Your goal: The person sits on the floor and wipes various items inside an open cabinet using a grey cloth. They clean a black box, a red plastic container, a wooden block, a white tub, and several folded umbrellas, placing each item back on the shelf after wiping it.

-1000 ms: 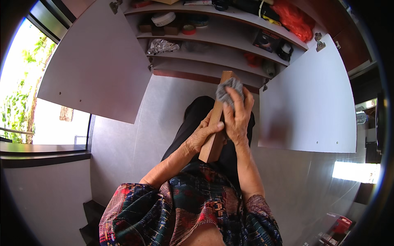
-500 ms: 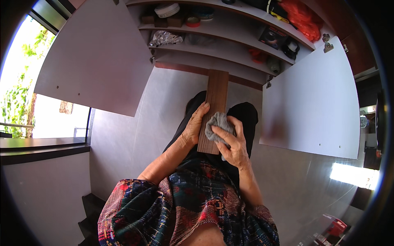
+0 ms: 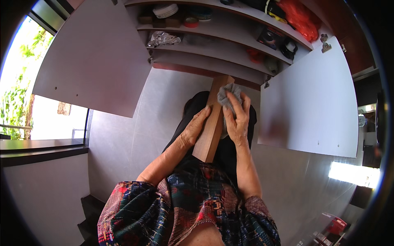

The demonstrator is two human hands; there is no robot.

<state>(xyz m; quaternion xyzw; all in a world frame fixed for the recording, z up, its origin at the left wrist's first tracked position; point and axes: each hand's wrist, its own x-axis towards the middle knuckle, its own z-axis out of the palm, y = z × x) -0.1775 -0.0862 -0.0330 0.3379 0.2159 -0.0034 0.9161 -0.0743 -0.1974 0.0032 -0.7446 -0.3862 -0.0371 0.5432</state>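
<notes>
A long brown wooden board (image 3: 209, 130) lies lengthwise over my lap, tilted so that two of its sides show. My left hand (image 3: 196, 126) grips its left edge about midway, thumb on top; the fingers beneath are hidden. In my right hand (image 3: 238, 117) is a crumpled grey cloth (image 3: 229, 95), pressed on the right side of the board close to its far end. The right fingers are bent over the cloth.
Ahead stands a cabinet with its left door (image 3: 96, 61) and right door (image 3: 310, 100) swung out on both sides. Its shelves hold a foil bundle (image 3: 164, 39), a red tape roll (image 3: 191, 22) and a red plastic bag (image 3: 298, 20). A window sill (image 3: 45, 148) is at left.
The board has been turned from lying flat to tilted, showing a lighter side. My right hand has slid the cloth away from me toward the far end. My left hand keeps its hold.
</notes>
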